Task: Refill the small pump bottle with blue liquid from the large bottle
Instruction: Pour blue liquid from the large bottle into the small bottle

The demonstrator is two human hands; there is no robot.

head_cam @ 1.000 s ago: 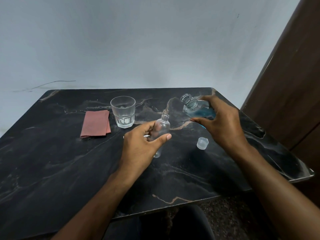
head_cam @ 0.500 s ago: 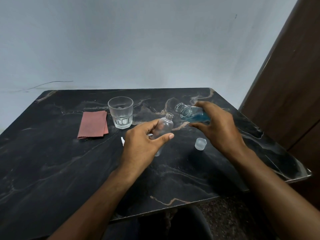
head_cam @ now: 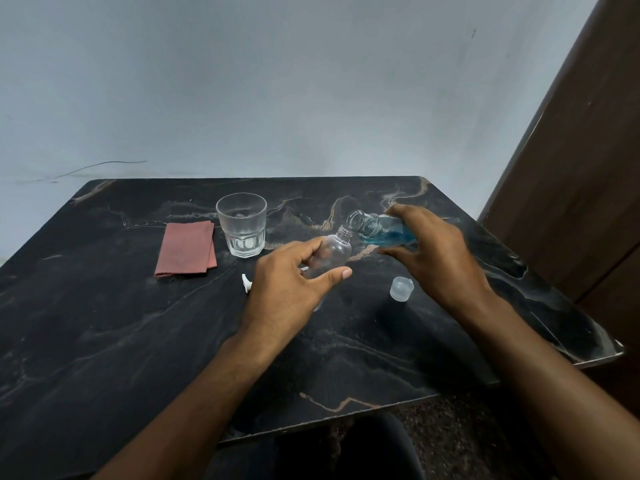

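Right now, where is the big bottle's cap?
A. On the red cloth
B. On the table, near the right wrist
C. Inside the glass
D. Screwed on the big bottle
B: the cap lies on the table beside the right hand; the big bottle has an open neck.

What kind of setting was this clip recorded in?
Probably a plain room in a home, not a lab: a black marble-patterned table pushed against a bare pale wall, a drinking glass and folded reddish cloth on it, a brown wooden door at right.
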